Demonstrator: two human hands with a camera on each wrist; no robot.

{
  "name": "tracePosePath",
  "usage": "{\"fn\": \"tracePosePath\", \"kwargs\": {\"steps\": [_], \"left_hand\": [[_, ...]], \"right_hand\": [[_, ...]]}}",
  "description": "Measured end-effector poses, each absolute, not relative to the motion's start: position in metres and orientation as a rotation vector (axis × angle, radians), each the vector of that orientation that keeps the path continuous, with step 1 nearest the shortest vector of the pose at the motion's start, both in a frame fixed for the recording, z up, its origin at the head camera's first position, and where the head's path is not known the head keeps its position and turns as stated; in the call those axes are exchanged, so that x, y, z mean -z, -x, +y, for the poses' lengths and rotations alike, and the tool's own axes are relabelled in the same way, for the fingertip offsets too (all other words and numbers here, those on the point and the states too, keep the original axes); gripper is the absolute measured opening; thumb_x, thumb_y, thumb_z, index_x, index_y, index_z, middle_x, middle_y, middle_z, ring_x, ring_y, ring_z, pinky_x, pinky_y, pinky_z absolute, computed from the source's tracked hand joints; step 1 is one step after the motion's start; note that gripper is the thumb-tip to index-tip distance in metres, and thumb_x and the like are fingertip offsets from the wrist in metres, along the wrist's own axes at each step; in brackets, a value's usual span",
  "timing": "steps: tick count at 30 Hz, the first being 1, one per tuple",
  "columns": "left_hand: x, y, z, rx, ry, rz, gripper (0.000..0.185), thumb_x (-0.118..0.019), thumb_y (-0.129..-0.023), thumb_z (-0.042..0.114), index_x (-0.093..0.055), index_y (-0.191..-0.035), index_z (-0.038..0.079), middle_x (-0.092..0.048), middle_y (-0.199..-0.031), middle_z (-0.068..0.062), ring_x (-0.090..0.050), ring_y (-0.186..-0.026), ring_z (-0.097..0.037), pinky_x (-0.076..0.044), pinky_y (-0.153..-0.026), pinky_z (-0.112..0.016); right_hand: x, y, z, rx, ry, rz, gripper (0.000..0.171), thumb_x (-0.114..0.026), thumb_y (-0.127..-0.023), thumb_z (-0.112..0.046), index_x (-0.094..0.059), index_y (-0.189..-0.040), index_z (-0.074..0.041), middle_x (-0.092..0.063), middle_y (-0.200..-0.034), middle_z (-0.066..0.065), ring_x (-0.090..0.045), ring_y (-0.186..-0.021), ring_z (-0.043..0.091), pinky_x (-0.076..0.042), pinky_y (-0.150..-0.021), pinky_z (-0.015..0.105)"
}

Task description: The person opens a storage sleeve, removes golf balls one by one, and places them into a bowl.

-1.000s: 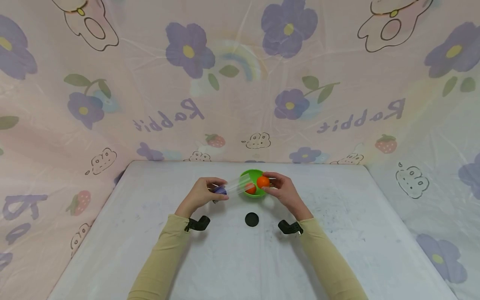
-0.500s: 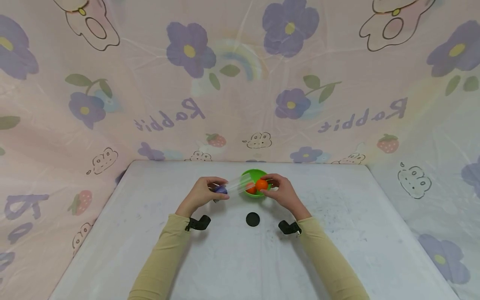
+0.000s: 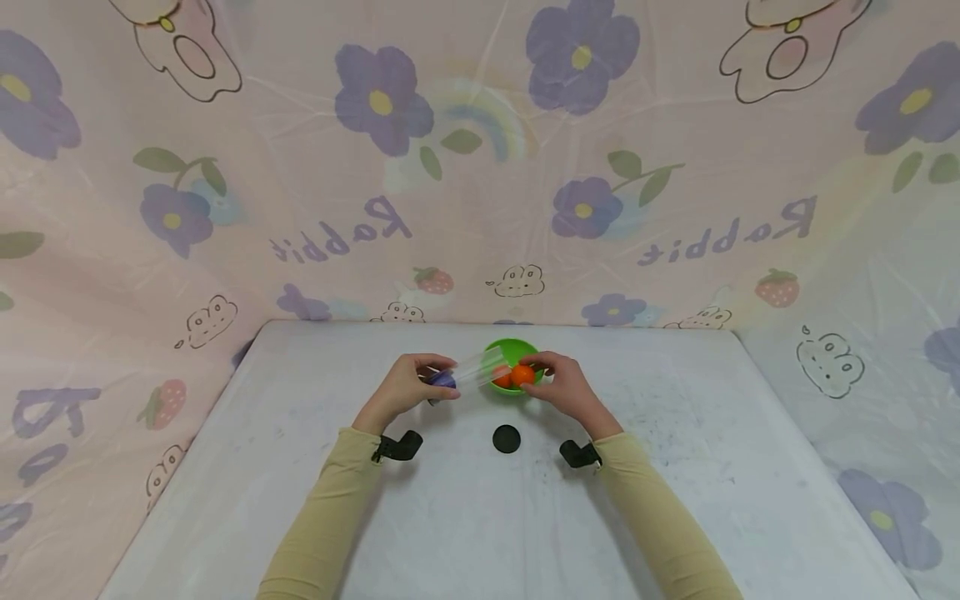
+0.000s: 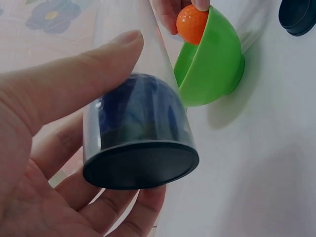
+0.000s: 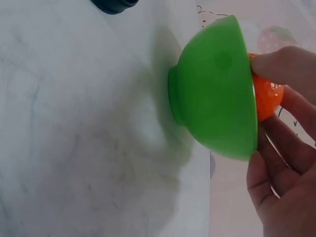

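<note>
My left hand (image 3: 401, 387) grips a clear tube (image 3: 474, 369) by its lower end, tilted with the mouth towards the bowl. A dark blue ball (image 4: 140, 108) sits in the tube's bottom, above a black end cap (image 4: 140, 166). My right hand (image 3: 570, 385) pinches an orange ball (image 3: 522, 377) at the near right part of a green bowl (image 3: 512, 345). In the right wrist view the ball (image 5: 268, 96) is partly below the bowl's rim, with the thumb on it. A second, redder ball (image 3: 500, 377) lies in the bowl, partly behind the tube.
A round black cap (image 3: 506, 439) lies on the white table (image 3: 480, 517) in front of the bowl, between the forearms. A patterned cloth (image 3: 480, 208) hangs behind the table and along both sides.
My right hand has lowered the orange ball into the bowl's opening, moving slightly down and towards the tube. My left hand and the tube have hardly moved.
</note>
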State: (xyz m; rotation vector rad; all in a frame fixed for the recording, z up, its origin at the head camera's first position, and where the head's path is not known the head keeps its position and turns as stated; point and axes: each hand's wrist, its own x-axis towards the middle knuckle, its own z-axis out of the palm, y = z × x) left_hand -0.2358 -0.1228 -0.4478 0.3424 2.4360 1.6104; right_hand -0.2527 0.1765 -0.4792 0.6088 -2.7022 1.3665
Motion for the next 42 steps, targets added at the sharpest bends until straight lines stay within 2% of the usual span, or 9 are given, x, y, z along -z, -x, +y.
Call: {"fn": "tracePosePath", "kwargs": {"steps": [9, 16, 20, 26, 29, 34, 37, 42], "left_hand": [[0.449, 0.236, -0.121, -1.626, -0.341, 2.436, 0.048, -0.089, -0.066, 0.023, -0.071, -0.111, 0.02, -0.065, -0.108, 0.0, -0.059, -0.093, -0.022, -0.051, -0.072, -0.034], [0.45, 0.235, -0.12, -1.631, -0.344, 2.424, 0.051, -0.089, -0.066, 0.022, -0.07, -0.114, 0.015, -0.065, -0.111, -0.005, -0.059, -0.094, -0.024, -0.051, -0.073, -0.034], [0.451, 0.235, -0.121, -1.636, -0.341, 2.424, 0.051, -0.089, -0.067, 0.022, -0.07, -0.113, 0.015, -0.065, -0.114, -0.008, -0.059, -0.095, -0.024, -0.051, -0.073, -0.033], [0.451, 0.237, -0.122, -1.623, -0.329, 2.429, 0.049, -0.087, -0.07, 0.013, -0.069, -0.116, 0.01, -0.063, -0.115, -0.014, -0.058, -0.098, -0.03, -0.05, -0.073, -0.034], [0.452, 0.237, -0.122, -1.613, -0.331, 2.435, 0.05, -0.086, -0.07, 0.012, -0.068, -0.116, 0.009, -0.064, -0.114, -0.012, -0.058, -0.099, -0.031, -0.051, -0.074, -0.036], [0.452, 0.236, -0.122, -1.631, -0.34, 2.434, 0.049, -0.088, -0.069, 0.017, -0.07, -0.114, 0.015, -0.065, -0.114, -0.007, -0.059, -0.099, -0.025, -0.05, -0.077, -0.036], [0.451, 0.236, -0.121, -1.646, -0.351, 2.435, 0.048, -0.088, -0.068, 0.018, -0.071, -0.112, 0.018, -0.066, -0.113, -0.005, -0.059, -0.098, -0.023, -0.05, -0.078, -0.036], [0.45, 0.235, -0.118, -1.668, -0.37, 2.428, 0.048, -0.089, -0.067, 0.019, -0.071, -0.111, 0.018, -0.067, -0.11, -0.002, -0.06, -0.099, -0.021, -0.05, -0.081, -0.037]], "right_hand": [[0.476, 0.254, 0.176, -1.324, -0.657, -2.771, 0.033, -0.075, -0.083, -0.009, -0.068, -0.115, -0.006, -0.068, -0.104, 0.005, -0.059, -0.094, 0.023, -0.046, -0.082, 0.048], [0.473, 0.253, 0.178, -1.355, -0.702, -2.767, 0.031, -0.072, -0.086, -0.007, -0.068, -0.116, -0.005, -0.068, -0.108, 0.008, -0.06, -0.096, 0.026, -0.046, -0.082, 0.05], [0.473, 0.253, 0.18, -1.396, -0.688, -2.735, 0.031, -0.071, -0.086, -0.005, -0.067, -0.117, -0.004, -0.067, -0.11, 0.011, -0.061, -0.097, 0.026, -0.047, -0.082, 0.049], [0.47, 0.251, 0.183, -1.507, -0.685, -2.681, 0.033, -0.069, -0.087, -0.002, -0.064, -0.119, 0.0, -0.066, -0.112, 0.013, -0.062, -0.1, 0.028, -0.047, -0.086, 0.049], [0.467, 0.249, 0.185, -1.595, -0.703, -2.638, 0.034, -0.068, -0.087, 0.001, -0.062, -0.12, 0.004, -0.064, -0.115, 0.018, -0.061, -0.104, 0.032, -0.046, -0.089, 0.051], [0.463, 0.247, 0.186, -1.726, -0.691, -2.587, 0.036, -0.065, -0.087, 0.005, -0.058, -0.123, 0.009, -0.059, -0.12, 0.026, -0.057, -0.108, 0.042, -0.042, -0.093, 0.055], [0.46, 0.245, 0.185, -1.804, -0.63, -2.595, 0.038, -0.066, -0.088, 0.002, -0.057, -0.126, 0.004, -0.058, -0.124, 0.023, -0.057, -0.111, 0.038, -0.044, -0.095, 0.049], [0.451, 0.236, 0.182, -1.96, -0.606, -2.539, 0.042, -0.068, -0.09, -0.008, -0.056, -0.129, 0.0, -0.055, -0.129, 0.019, -0.057, -0.113, 0.031, -0.049, -0.089, 0.031]]}}
